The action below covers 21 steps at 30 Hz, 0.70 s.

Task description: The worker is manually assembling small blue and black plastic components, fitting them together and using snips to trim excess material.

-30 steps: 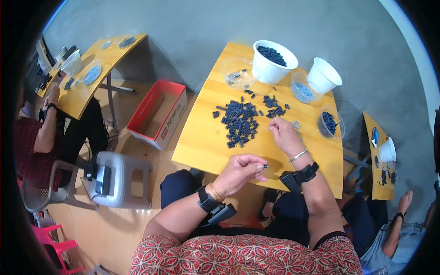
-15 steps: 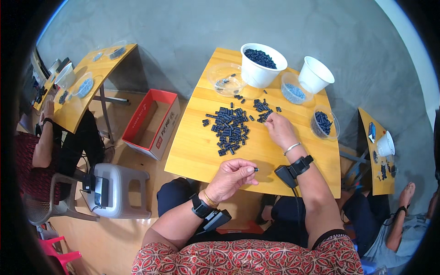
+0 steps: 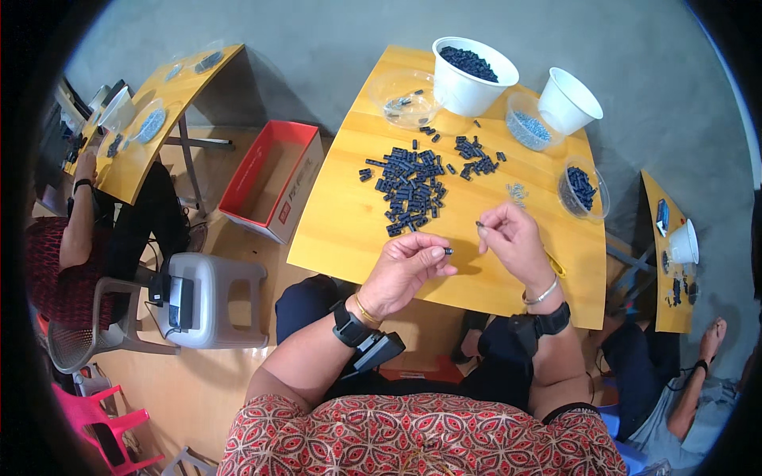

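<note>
Two tiny dk. pcs. (image 3: 449,251) half-hidden in hands (image 3: 401,274)

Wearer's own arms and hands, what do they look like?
Left hand: ungloved, gold bangle, black wrist strap with boxy device. Right hand: ungloved, silver bangle, black band with dark box. Short, red-patterned sleeves.

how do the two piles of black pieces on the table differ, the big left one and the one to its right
The left pile is much larger than the right pile. The left pile is densely heaped, while the right pile is looser. The left pile reaches down close to the left hand; the right pile lies farther from it. Both are dark and lie on the yellow tabletop.
</note>
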Available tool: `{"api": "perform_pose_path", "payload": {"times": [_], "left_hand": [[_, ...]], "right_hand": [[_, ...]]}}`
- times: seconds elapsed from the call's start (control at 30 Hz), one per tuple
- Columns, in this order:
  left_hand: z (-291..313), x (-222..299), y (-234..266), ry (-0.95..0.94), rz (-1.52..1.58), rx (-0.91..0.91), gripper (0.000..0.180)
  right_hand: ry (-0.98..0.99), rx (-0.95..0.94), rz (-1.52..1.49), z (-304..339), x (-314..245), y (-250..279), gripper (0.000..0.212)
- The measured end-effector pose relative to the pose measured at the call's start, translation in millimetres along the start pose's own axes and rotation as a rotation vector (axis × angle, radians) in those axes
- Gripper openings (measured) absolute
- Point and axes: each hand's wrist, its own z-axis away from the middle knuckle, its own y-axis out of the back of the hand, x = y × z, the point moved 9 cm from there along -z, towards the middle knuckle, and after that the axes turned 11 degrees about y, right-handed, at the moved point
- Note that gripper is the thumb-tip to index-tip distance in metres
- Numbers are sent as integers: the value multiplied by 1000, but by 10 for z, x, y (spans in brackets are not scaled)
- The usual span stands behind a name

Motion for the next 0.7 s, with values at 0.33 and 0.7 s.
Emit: {"api": "perform_pose_path", "payload": {"times": [0.33,0.7], "left_hand": [[-31,10,-4,-37,-25,43,12],[-6,17,6,-31,-82,103,12]], "right_hand": [[12,-83,-379,250,-60,-337,5],[131,-77,-345,228,-81,-373,5]]}}
